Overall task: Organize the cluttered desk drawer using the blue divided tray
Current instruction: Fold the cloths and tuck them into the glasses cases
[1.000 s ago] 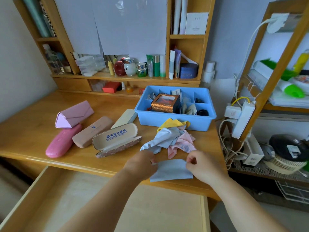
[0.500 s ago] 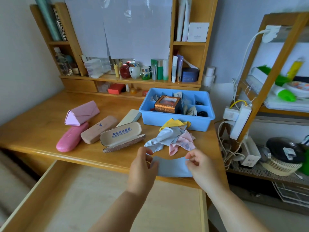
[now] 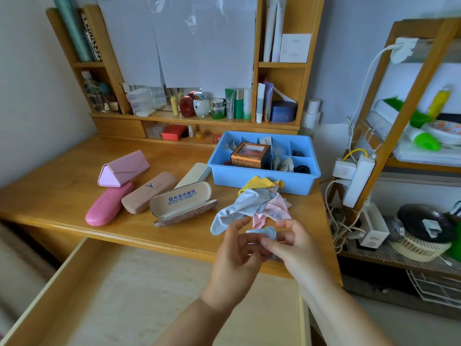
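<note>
A small light-blue cloth (image 3: 267, 233) is bunched up between my two hands above the desk's front edge. My left hand (image 3: 237, 255) and my right hand (image 3: 291, 245) both pinch it with curled fingers. Just behind lies a pile of cloths (image 3: 254, 206) in pale blue, pink and yellow. The blue divided tray (image 3: 264, 177) stands behind the pile, holding a brown patterned box (image 3: 249, 156) and small items. The open wooden drawer (image 3: 119, 295) is below the desk edge.
Several glasses cases lie on the desk's left half: a pink triangular one (image 3: 122, 168), a pink oval one (image 3: 108, 203), a tan one (image 3: 149, 191), an open one (image 3: 182, 203). A shelf with bottles stands behind. A power strip (image 3: 358, 181) and cables hang at the right.
The light-blue cloth, held flat and stretched between my hands before, is now folded into a small bunch. My hands have come close together and risen slightly.
</note>
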The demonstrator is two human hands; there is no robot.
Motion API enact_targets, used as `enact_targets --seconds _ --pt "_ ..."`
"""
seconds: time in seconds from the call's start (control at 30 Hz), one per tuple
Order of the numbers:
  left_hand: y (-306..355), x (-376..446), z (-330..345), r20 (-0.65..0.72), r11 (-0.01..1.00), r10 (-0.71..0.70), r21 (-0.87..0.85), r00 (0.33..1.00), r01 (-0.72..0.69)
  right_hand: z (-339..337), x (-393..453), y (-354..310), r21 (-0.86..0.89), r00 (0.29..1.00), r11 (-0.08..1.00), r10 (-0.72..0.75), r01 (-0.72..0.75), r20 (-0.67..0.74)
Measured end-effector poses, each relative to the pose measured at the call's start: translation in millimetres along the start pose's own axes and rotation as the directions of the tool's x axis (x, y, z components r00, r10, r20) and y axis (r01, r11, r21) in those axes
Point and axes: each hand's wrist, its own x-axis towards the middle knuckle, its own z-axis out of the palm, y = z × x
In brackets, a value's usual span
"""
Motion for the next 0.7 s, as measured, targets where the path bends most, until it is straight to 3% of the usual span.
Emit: enact_targets --seconds 0.07,0.17,0.27,0.33,0.4,0.47,0.6,0.7 --pt "1 3 -6 -0.028 0.999 -0.051 0.014 0.998 0.051 -8 8 7 -0.036 0.997 0.996 0.075 -0.076 -0.029" --pt "-5 11 -20 -0.178 0.971 0.022 0.236 0.984 0.021 -33 26 13 -0.119 0.987 0.988 0.085 -0.102 -0.139" --pt "-18 22 -37 -0.240 0.921 0.006 0.380 0.971 0.088 -65 48 9 -0.206 0.975 0.971 0.078 -0.121 -0.208" --pt "-25 33 -46 -0.253 0.851 0.050 0.517 0.966 0.092 -78 57 12 -0.431 0.979 0.890 0.067 -0.145 -0.191" --pt "-28 45 -53 -0.211 0.739 0.127 0.672 0.969 0.050 -83 60 22 -0.769 0.986 0.631 -0.035 -0.106 -0.165" --pt "-30 59 -58 -0.105 0.640 0.149 0.769 0.983 -0.015 -83 58 32 -0.896 0.972 0.444 -0.204 -0.017 -0.120" --pt "-27 81 -58 0.092 0.490 0.054 0.865 0.994 -0.106 -77 51 41 -0.852 0.908 0.518 -0.389 0.076 -0.156" --pt "-18 87 -54 0.093 0.475 0.180 0.864 0.979 -0.170 -65 46 33 -0.839 0.806 0.473 -0.588 0.269 -0.073"
